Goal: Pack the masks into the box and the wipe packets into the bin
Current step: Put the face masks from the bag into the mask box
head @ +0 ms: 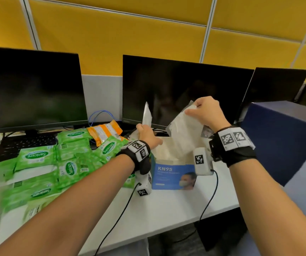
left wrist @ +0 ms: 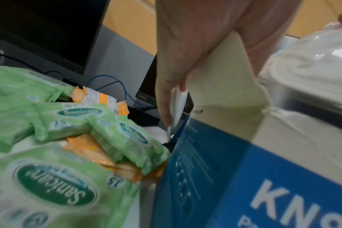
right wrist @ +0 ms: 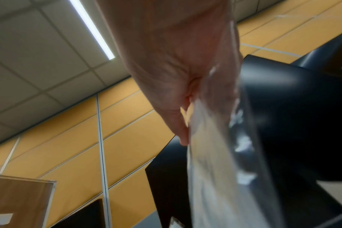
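A blue and white KN95 mask box [head: 172,174] [left wrist: 244,177] stands open on the white desk [head: 167,209]. My left hand [head: 143,129] [left wrist: 172,100] pinches its lid flap [head: 147,115] [left wrist: 230,74] and holds it upright at the box's left side. My right hand [head: 194,109] [right wrist: 185,123] grips the top edge of a clear-wrapped pack of white masks [head: 183,133] [left wrist: 312,64] [right wrist: 215,169], which hangs tilted over the box's opening. Several green wipe packets [head: 36,156] [left wrist: 55,195] lie piled on the desk to the left, with orange packets [head: 104,132] [left wrist: 100,97] among them.
Two dark monitors [head: 32,89] [head: 183,89] stand along the back of the desk, and a black keyboard [head: 25,143] lies under the left one. A large dark blue box-like form [head: 277,137] stands at the desk's right edge. Wrist-camera cables [head: 209,200] trail over the front edge.
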Tool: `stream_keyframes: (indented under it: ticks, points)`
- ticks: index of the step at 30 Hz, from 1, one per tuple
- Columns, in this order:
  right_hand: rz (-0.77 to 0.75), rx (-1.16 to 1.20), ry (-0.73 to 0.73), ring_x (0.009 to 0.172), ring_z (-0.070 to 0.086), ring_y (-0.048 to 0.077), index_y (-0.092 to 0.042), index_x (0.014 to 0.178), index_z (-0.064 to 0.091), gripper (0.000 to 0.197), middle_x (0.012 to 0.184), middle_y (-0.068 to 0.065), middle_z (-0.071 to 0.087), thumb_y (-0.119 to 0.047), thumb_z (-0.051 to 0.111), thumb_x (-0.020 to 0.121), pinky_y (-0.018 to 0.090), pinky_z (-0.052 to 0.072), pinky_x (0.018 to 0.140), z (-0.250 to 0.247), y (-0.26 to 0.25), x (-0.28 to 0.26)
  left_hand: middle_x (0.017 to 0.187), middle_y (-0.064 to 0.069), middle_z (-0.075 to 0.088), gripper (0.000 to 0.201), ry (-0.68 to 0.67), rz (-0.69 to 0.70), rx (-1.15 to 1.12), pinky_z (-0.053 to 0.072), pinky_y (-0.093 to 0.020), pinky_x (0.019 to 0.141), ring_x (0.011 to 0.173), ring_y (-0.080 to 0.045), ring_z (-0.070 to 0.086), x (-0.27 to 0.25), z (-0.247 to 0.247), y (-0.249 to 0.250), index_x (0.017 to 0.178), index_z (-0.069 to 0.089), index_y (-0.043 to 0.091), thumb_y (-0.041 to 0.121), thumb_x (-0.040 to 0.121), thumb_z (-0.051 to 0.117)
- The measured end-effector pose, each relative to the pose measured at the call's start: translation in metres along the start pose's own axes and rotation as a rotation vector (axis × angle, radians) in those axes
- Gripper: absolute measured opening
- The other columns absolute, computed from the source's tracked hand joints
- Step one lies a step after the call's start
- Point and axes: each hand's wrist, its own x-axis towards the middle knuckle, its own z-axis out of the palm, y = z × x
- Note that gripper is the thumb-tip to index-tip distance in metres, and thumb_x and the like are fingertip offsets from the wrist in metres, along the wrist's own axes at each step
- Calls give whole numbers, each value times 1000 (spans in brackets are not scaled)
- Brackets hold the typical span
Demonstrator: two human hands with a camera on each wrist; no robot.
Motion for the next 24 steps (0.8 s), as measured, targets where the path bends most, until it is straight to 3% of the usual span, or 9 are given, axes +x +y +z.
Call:
stream_keyframes:
  ticks: [2,4,8,12,15,18,20,22,24]
  points:
    - [6,-3,17,60,48,10,-5,79,63,17,72,1,54,-21,63,86,16,32,47,9,-4,-3,142,-15,22,70,-75,-46,32,41,-29,92,126,-31,39,0,1,-7,134,32,-5,19,81,71]
    - [7,16,29,69,52,11,-5,88,65,17,85,1,59,-21,60,87,17,37,53,25,-9,-4,145,-17,21,68,-98,-109,-9,40,-30,98,130,-32,35,0,0,-13,137,31,-5,15,83,67]
    - [14,-66,-39,89,63,29,-6,99,65,19,100,10,65,-19,55,90,35,53,74,59,-27,-4,143,-15,22,63,-74,-153,-52,44,-31,91,124,-34,41,-1,-7,-19,137,31,-2,7,84,63]
    - [5,-276,-203,96,64,34,-6,106,63,20,108,14,65,-16,56,90,37,53,80,87,-47,-11,143,-16,23,63,-6,-199,-12,44,-29,88,121,-31,43,-4,-14,-21,138,29,-3,6,85,60]
    - [-10,-415,-419,97,65,31,-5,107,63,20,111,13,66,-14,54,92,37,52,80,102,-54,-23,147,-18,15,72,9,-232,-50,44,-30,93,125,-31,41,-7,-15,-22,141,21,-6,8,85,63]
    - [3,-460,-651,113,59,30,1,121,59,29,123,15,61,-9,49,95,34,47,89,116,-51,-39,148,-18,15,75,30,-187,-142,40,-30,97,130,-31,36,-12,-17,-24,142,24,-4,17,84,68]
    - [45,-458,-702,118,57,30,2,125,56,33,127,16,59,-12,49,96,33,45,92,119,-45,-42,146,-16,23,61,159,-106,-267,35,-24,97,129,-29,38,-14,-24,-26,139,33,0,14,88,63]
    - [35,-443,-654,113,58,31,-1,124,56,34,122,16,61,-15,53,93,33,46,84,113,-39,-34,141,-13,33,41,341,48,-400,30,-17,96,127,-25,41,-12,-38,-25,133,44,3,6,93,51]
    - [22,-222,-453,102,60,32,-11,117,57,32,108,12,61,-22,56,87,32,45,73,102,-28,-18,133,-11,46,34,433,174,-455,31,-16,95,123,-22,46,-9,-52,-20,123,56,6,-1,93,42]
